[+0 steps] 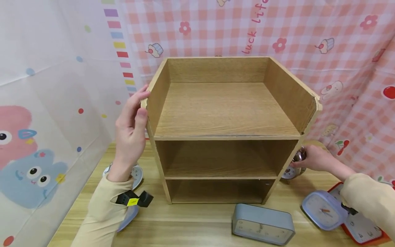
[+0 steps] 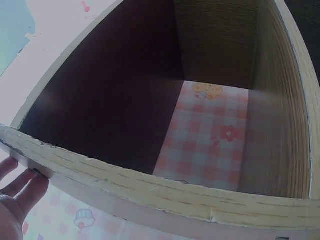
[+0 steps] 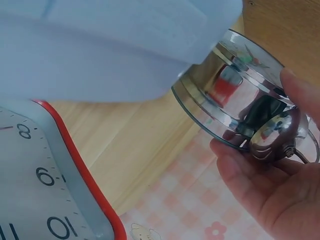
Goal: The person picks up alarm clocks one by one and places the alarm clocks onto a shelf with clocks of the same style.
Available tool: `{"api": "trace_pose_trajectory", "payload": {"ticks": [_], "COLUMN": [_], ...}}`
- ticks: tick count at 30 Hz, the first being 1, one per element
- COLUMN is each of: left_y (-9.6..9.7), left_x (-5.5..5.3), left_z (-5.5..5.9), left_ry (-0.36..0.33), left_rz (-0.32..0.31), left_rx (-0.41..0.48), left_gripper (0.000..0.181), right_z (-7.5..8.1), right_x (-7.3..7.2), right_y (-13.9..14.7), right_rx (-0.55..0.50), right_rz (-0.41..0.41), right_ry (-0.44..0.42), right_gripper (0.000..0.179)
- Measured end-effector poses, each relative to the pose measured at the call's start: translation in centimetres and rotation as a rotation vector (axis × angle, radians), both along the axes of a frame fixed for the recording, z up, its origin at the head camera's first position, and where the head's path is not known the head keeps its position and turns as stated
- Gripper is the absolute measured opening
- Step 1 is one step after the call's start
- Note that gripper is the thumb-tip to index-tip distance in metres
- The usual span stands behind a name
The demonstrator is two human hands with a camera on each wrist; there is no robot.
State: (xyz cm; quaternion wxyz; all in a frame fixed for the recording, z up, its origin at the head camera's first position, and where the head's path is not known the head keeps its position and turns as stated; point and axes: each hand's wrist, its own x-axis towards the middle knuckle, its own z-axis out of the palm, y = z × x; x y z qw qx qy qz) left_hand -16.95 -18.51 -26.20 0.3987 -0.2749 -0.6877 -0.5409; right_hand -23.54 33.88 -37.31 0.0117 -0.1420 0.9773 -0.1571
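Gingham curtain (image 1: 229, 37) bore the words "luck life"; red-rimmed clock (image 3: 42, 177) bore numerals 8, 9, 10, 11.

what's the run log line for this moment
left hand: touches left side of wooden shelf | right hand: grips silver clock beside it | blue-grey clock: on table, in front

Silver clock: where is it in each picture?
Head: silver clock lower right, beside the shelf, in the right hand.
Left wrist: not in it.
Right wrist: right of centre, in the same hand.
Shared landmark: checked cloth, in all three views.
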Motion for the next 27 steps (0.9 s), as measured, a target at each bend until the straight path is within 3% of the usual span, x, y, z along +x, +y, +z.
{"api": "trace_pose_trajectory", "payload": {"ticks": [11, 22, 27], "left_y": [0.57, 0.27, 0.12], "left_x": [-0.38, -0.19, -0.05], "left_z": [-0.39, -0.18, -0.10], "left_ry": [0.013, 0.010, -0.007], "left_rz": [0.025, 0.022, 0.020], "left_rx": [0.032, 0.034, 0.031], "left_gripper": [0.060, 0.060, 0.056], "right_z": [-0.46, -0.34, -0.34], "right_x": [0.00, 0.28, 0.42], "right_y": [0.82, 0.61, 0.32], "right_rx": [0.013, 0.003, 0.000], "right_rz": [-0.007, -0.008, -0.022], "right_ry": [0.002, 0.069, 0.084], "right_gripper": [0.035, 0.061, 0.059]}}
